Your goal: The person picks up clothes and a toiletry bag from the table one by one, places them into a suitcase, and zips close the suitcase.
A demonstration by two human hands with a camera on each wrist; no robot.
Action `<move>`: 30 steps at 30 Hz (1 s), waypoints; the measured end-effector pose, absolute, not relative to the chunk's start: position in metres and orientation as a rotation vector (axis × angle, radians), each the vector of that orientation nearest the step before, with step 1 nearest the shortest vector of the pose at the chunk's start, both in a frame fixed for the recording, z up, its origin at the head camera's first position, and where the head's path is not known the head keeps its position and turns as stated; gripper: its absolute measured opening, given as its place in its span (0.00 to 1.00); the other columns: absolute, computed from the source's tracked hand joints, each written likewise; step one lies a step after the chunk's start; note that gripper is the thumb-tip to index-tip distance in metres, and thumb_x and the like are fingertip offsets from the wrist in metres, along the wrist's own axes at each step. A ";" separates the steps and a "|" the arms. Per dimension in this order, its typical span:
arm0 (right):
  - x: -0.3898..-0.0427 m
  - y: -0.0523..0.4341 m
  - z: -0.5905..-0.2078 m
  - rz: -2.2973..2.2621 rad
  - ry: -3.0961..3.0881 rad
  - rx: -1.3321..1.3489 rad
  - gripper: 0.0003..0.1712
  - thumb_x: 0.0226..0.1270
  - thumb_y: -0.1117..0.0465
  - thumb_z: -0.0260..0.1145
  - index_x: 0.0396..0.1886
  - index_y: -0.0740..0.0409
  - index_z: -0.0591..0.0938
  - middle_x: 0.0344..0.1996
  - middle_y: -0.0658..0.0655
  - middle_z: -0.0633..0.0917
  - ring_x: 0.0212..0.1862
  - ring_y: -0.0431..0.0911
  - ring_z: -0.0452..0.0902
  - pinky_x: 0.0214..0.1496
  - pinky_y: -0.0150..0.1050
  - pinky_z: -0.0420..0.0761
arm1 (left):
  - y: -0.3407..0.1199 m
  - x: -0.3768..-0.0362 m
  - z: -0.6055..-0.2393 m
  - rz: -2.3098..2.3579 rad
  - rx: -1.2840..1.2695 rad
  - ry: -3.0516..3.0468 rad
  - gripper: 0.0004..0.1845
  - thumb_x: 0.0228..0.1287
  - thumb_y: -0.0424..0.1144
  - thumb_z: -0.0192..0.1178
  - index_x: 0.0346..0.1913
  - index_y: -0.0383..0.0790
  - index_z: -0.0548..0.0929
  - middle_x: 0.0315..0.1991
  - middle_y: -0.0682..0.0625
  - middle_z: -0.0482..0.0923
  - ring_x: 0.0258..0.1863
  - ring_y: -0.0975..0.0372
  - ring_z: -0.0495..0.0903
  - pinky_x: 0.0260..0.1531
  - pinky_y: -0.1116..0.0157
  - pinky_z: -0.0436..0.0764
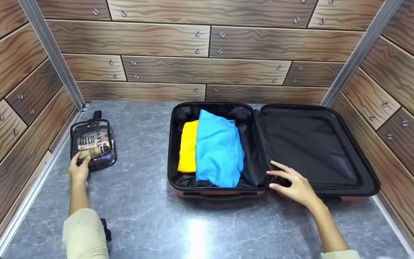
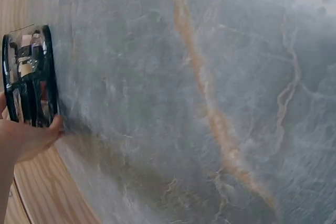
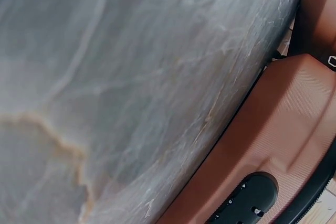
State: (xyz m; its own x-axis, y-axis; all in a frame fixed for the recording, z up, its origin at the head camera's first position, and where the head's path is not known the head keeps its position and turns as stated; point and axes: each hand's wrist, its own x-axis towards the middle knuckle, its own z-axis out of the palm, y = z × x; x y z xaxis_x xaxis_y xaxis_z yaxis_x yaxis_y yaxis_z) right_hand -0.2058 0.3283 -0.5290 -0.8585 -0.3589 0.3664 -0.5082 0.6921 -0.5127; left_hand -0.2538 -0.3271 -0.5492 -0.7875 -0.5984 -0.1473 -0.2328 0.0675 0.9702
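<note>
At the far left of the head view lies a clear toiletry bag (image 1: 93,138) with black trim, packed with small travel bottles. My left hand (image 1: 79,171) holds this bag by its near edge. The left wrist view shows the same bag (image 2: 29,77) end-on, fingers and thumb on either side of its edge. My right hand (image 1: 295,185) hovers with relaxed, spread fingers over the hinge side of an open suitcase (image 1: 216,189), holding nothing. Inside its left half lie a folded yellow cloth (image 1: 187,147) and a blue cloth (image 1: 217,149) overlapping it.
The suitcase's black-lined lid (image 1: 307,144) lies flat to the right, near the wood-patterned side wall (image 1: 401,126). Its reddish-brown shell (image 3: 273,119) shows in the right wrist view. A grey marbled surface (image 1: 138,151) lies between bag and suitcase.
</note>
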 end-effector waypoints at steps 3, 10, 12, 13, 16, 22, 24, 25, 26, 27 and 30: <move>-0.206 0.329 -0.528 0.908 -2.671 0.685 0.23 0.53 0.50 0.71 0.52 0.37 0.81 0.63 0.43 0.68 0.62 0.47 0.62 0.55 0.57 0.65 | -0.326 -0.254 -0.547 -1.917 0.885 -1.885 0.29 0.64 0.34 0.54 0.68 0.39 0.61 0.69 0.43 0.53 0.64 0.58 0.55 0.61 0.66 0.56; -0.206 0.329 -0.530 0.906 -2.673 0.701 0.23 0.53 0.50 0.70 0.52 0.37 0.80 0.63 0.45 0.68 0.62 0.49 0.62 0.54 0.58 0.65 | -0.323 -0.252 -0.548 -2.162 0.964 -1.468 0.32 0.56 0.23 0.55 0.65 0.42 0.67 0.64 0.47 0.60 0.36 0.69 0.69 0.37 0.74 0.76; -0.206 0.329 -0.531 0.910 -2.672 0.699 0.23 0.53 0.50 0.70 0.52 0.38 0.80 0.63 0.45 0.68 0.62 0.49 0.62 0.54 0.57 0.66 | -0.324 -0.251 -0.548 -2.172 0.937 -1.552 0.33 0.57 0.24 0.54 0.67 0.45 0.65 0.61 0.48 0.62 0.32 0.70 0.70 0.32 0.74 0.76; -0.206 0.329 -0.531 0.913 -2.670 0.699 0.23 0.53 0.50 0.70 0.52 0.38 0.81 0.63 0.45 0.68 0.62 0.49 0.62 0.54 0.57 0.66 | -0.327 -0.253 -0.552 -2.203 0.895 -1.571 0.33 0.56 0.24 0.55 0.66 0.46 0.66 0.57 0.47 0.66 0.30 0.69 0.71 0.30 0.73 0.77; -0.205 0.329 -0.531 0.927 -2.666 0.692 0.23 0.53 0.51 0.71 0.52 0.40 0.81 0.63 0.44 0.68 0.62 0.48 0.62 0.55 0.57 0.66 | -0.333 -0.258 -0.558 -2.265 0.822 -1.696 0.36 0.55 0.27 0.58 0.68 0.50 0.63 0.46 0.48 0.69 0.24 0.68 0.73 0.26 0.70 0.79; -0.206 0.328 -0.530 0.929 -2.657 0.712 0.23 0.53 0.51 0.70 0.52 0.39 0.81 0.63 0.45 0.68 0.63 0.49 0.62 0.55 0.57 0.65 | -0.342 -0.264 -0.571 -2.312 0.779 -1.882 0.46 0.50 0.39 0.69 0.71 0.55 0.55 0.66 0.43 0.52 0.27 0.69 0.72 0.27 0.71 0.79; -0.207 0.328 -0.529 0.925 -2.660 0.719 0.23 0.54 0.51 0.70 0.52 0.39 0.81 0.63 0.45 0.68 0.62 0.49 0.62 0.55 0.57 0.65 | -0.340 -0.262 -0.568 -2.305 0.738 -1.959 0.49 0.51 0.41 0.69 0.72 0.53 0.50 0.70 0.42 0.43 0.29 0.69 0.72 0.29 0.71 0.79; -0.207 0.328 -0.529 0.924 -2.659 0.720 0.23 0.54 0.51 0.70 0.52 0.39 0.81 0.63 0.45 0.68 0.62 0.49 0.62 0.55 0.57 0.65 | -0.338 -0.261 -0.564 -2.289 0.719 -2.006 0.49 0.53 0.41 0.67 0.72 0.52 0.47 0.70 0.41 0.40 0.29 0.69 0.71 0.31 0.71 0.78; -0.207 0.329 -0.529 0.920 -2.658 0.720 0.23 0.54 0.51 0.70 0.52 0.38 0.81 0.63 0.45 0.68 0.62 0.50 0.62 0.54 0.57 0.66 | -0.334 -0.260 -0.560 -2.275 0.705 -2.048 0.48 0.55 0.41 0.65 0.72 0.52 0.45 0.71 0.40 0.39 0.29 0.69 0.71 0.32 0.71 0.79; -0.207 0.329 -0.529 0.910 -2.658 0.724 0.23 0.54 0.51 0.70 0.52 0.38 0.80 0.63 0.46 0.68 0.62 0.50 0.62 0.54 0.58 0.66 | -0.330 -0.258 -0.554 -2.262 0.695 -2.088 0.46 0.58 0.40 0.63 0.72 0.52 0.43 0.70 0.40 0.38 0.29 0.68 0.71 0.34 0.70 0.79; -0.207 0.328 -0.529 0.911 -2.652 0.722 0.23 0.54 0.51 0.70 0.52 0.38 0.80 0.63 0.46 0.68 0.62 0.50 0.62 0.54 0.58 0.66 | -0.327 -0.256 -0.552 -2.277 0.687 -2.104 0.45 0.62 0.38 0.59 0.72 0.52 0.40 0.71 0.41 0.37 0.30 0.68 0.71 0.34 0.69 0.78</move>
